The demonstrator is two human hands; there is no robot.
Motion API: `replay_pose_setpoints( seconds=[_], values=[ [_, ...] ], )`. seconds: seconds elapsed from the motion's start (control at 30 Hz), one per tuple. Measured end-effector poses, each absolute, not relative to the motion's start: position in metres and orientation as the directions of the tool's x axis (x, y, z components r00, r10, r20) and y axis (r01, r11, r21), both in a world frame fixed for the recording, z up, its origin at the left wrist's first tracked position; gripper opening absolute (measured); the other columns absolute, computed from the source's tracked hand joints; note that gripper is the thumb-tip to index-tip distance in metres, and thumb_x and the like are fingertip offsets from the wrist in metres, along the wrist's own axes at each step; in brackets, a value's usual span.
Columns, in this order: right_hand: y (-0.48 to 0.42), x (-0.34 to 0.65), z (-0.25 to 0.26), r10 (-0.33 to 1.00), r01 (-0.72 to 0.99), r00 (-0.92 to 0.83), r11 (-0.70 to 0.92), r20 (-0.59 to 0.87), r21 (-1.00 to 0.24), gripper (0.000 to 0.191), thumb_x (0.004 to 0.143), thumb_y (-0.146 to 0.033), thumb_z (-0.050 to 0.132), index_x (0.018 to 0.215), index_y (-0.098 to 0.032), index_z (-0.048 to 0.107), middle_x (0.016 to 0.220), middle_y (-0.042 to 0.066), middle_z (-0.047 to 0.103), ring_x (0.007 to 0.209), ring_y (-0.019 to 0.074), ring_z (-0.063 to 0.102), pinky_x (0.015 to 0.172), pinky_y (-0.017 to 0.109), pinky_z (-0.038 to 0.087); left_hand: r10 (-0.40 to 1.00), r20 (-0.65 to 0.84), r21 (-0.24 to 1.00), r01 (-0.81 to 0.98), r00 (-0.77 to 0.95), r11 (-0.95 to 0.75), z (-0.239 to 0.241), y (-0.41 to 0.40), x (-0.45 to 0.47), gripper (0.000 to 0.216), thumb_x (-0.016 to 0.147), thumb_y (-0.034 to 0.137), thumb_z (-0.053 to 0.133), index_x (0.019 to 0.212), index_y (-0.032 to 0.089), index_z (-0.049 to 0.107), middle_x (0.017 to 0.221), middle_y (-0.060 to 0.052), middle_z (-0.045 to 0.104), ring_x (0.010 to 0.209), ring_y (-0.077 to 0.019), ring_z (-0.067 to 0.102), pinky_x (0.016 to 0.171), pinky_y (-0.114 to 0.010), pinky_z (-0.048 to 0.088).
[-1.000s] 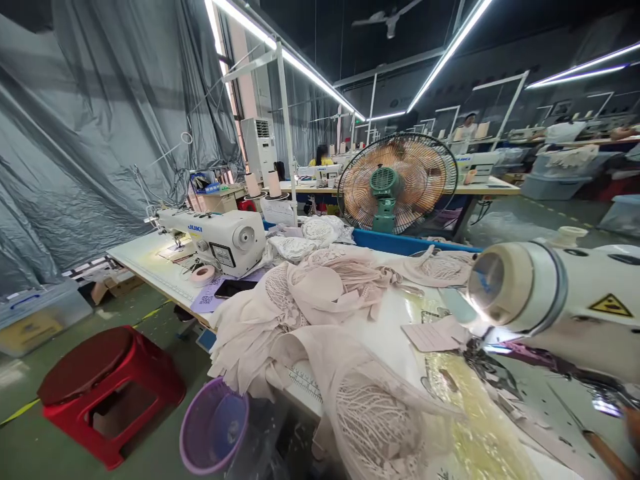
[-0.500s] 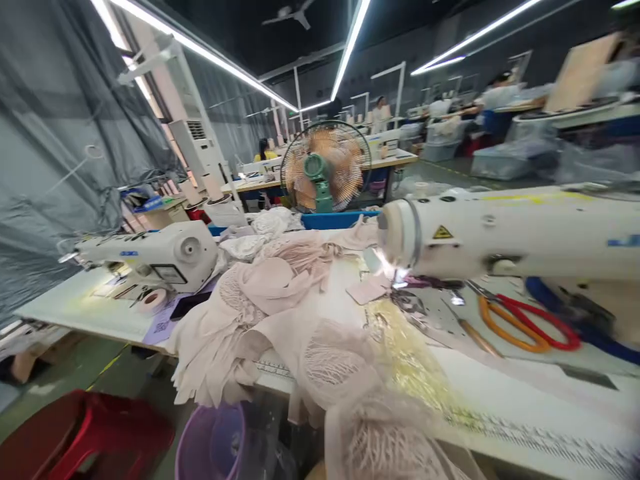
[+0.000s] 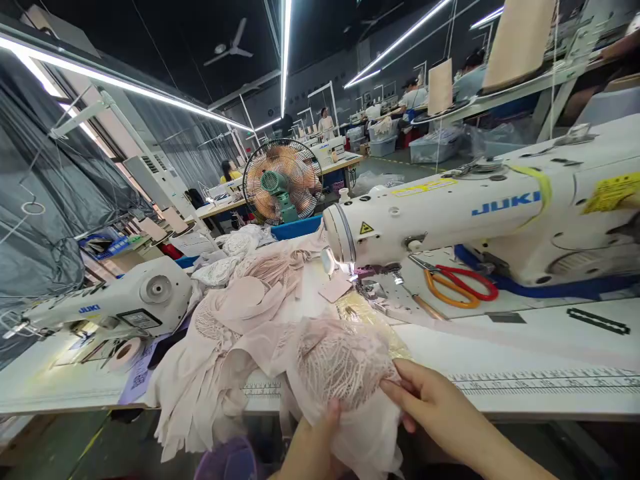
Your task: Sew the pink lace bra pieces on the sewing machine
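Now in view at the lower edge: both hands, absent half a sec. earlier, when the head cam showed only the bench. L hand (image 3: 311, 445) grips the lace garment piece (image 3: 345, 363) from below, thumb pressed up onto the cloth, fingers hidden under it. R hand (image 3: 440, 408) pinches the piece's right edge betw. thumb and fingertips, a narrow grip. The piece sits bunched at the near edge of the sewing table (image 3: 525, 337) and overhangs it, just left of the printed ruler strip (image 3: 545, 381); its far side runs into the heap of pale pink fabric (image 3: 235, 313). Meaning: the piece no longer lies loose on the heap but is held in both hands, in front of the JUKI sewing machine (image 3: 450, 213) and short of its needle end. Behind the needle end: orange-and-red scissors (image 3: 460, 283), flat on the table, well apart from both hands. Further left: 2nd sewing machine (image 3: 125, 303) w/ tape roll (image 3: 123, 353) beside it. At back: standing fan (image 3: 283, 180). Purple bin (image 3: 227, 461) below the table edge, near L hand.
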State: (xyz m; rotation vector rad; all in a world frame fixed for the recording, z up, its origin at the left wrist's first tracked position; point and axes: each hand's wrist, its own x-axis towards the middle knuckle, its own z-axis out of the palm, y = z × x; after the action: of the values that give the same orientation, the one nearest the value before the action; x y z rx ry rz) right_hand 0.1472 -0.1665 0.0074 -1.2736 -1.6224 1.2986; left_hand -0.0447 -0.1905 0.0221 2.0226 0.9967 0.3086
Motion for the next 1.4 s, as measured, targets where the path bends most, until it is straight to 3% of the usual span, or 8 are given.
replay_pose_setpoints(
  seconds=[0.27, 0.43, 0.53, 0.63, 0.73, 0.83, 1.07, 1.4],
  values=[
    [-0.154, 0.145, -0.005, 0.978, 0.696, -0.202, 0.104, -0.055, -0.710, 0.019, 0.080, -0.020, 0.036, 0.061, -0.023, 0.037, 0.066, 0.003, 0.059, 0.067, 0.0203, 0.057, 0.058, 0.028, 0.034, 0.496, -0.310, 0.615, 0.569, 0.811, -0.546, 0.069, -0.180, -0.057, 0.034, 0.088, 0.039, 0.049, 0.111, 0.015, 0.055, 0.110, -0.008, 0.057, 0.096, -0.0199, 0.058, 0.082, -0.039, 0.049],
    [-0.150, 0.139, -0.005, 0.989, 0.811, -0.141, 0.095, -0.034, -0.578, 0.022, 0.085, -0.022, 0.032, 0.067, -0.023, 0.044, 0.068, 0.005, 0.063, 0.064, 0.0224, 0.058, 0.053, 0.028, 0.029, 0.521, -0.284, 0.486, 0.590, 0.805, -0.645, 0.078, -0.139, -0.029, 0.039, 0.093, 0.032, 0.031, 0.123, 0.015, 0.049, 0.125, -0.010, 0.053, 0.116, -0.0229, 0.047, 0.098, -0.040, 0.037],
    [-0.143, 0.141, -0.005, 0.995, 0.865, -0.098, 0.078, -0.015, -0.495, 0.027, 0.088, -0.024, 0.029, 0.067, -0.023, 0.046, 0.070, 0.006, 0.064, 0.064, 0.0238, 0.060, 0.051, 0.028, 0.026, 0.647, -0.264, 0.123, 0.690, 0.715, -0.713, 0.059, -0.106, -0.005, 0.051, 0.092, 0.031, 0.032, 0.134, 0.001, 0.034, 0.141, -0.020, 0.034, 0.132, -0.0295, 0.027, 0.105, -0.049, 0.024],
    [-0.135, 0.147, -0.005, 0.998, 0.897, -0.069, 0.062, -0.001, -0.438, 0.027, 0.088, -0.024, 0.031, 0.069, -0.022, 0.050, 0.070, 0.007, 0.065, 0.065, 0.0247, 0.062, 0.050, 0.028, 0.027, 0.693, -0.275, -0.057, 0.708, 0.667, -0.704, 0.041, -0.085, 0.006, 0.064, 0.091, 0.045, 0.031, 0.137, 0.001, 0.027, 0.147, -0.018, 0.020, 0.135, -0.0311, 0.020, 0.105, -0.052, 0.022],
    [-0.126, 0.152, -0.010, 0.999, 0.907, -0.042, 0.036, -0.004, -0.420, 0.026, 0.088, -0.024, 0.033, 0.099, -0.017, 0.056, 0.073, 0.009, 0.069, 0.066, 0.0259, 0.065, 0.049, 0.028, 0.034, 0.702, -0.225, -0.108, 0.699, 0.675, -0.707, 0.034, -0.074, 0.006, 0.068, 0.090, 0.051, 0.028, 0.137, 0.003, 0.028, 0.146, -0.017, 0.024, 0.129, -0.0314, 0.031, 0.095, -0.047, 0.037],
    [-0.117, 0.156, -0.020, 0.997, 0.904, -0.039, 0.064, 0.068, -0.423, 0.047, 0.089, -0.028, 0.027, 0.131, -0.011, 0.040, 0.074, 0.009, 0.071, 0.064, 0.0270, 0.066, 0.051, 0.032, 0.042, 0.709, -0.188, -0.149, 0.693, 0.680, -0.705, 0.033, -0.067, 0.005, 0.069, 0.088, 0.054, 0.030, 0.137, 0.006, 0.031, 0.144, -0.015, 0.031, 0.118, -0.0304, 0.042, 0.083, -0.043, 0.043],
    [-0.104, 0.165, -0.030, 0.982, 0.872, -0.169, 0.190, 0.087, -0.452, 0.048, 0.087, -0.034, 0.025, 0.118, -0.018, 0.058, 0.104, 0.008, 0.070, 0.086, 0.0248, 0.067, 0.064, 0.035, 0.053, 0.704, -0.117, -0.143, 0.689, 0.701, -0.710, 0.028, -0.050, 0.010, 0.065, 0.088, 0.054, 0.031, 0.134, 0.009, 0.038, 0.141, -0.012, 0.038, 0.110, -0.0273, 0.046, 0.075, -0.038, 0.041],
    [-0.093, 0.169, -0.039, 0.983, 0.888, -0.173, 0.180, 0.055, -0.423, 0.050, 0.089, -0.034, 0.025, 0.124, -0.011, 0.052, 0.090, 0.009, 0.073, 0.078, 0.0227, 0.068, 0.060, 0.030, 0.052, 0.664, -0.091, -0.071, 0.661, 0.742, -0.747, 0.021, -0.032, 0.013, 0.064, 0.088, 0.051, 0.034, 0.131, 0.005, 0.040, 0.138, -0.014, 0.040, 0.117, -0.0263, 0.040, 0.092, -0.035, 0.035]
  ],
)
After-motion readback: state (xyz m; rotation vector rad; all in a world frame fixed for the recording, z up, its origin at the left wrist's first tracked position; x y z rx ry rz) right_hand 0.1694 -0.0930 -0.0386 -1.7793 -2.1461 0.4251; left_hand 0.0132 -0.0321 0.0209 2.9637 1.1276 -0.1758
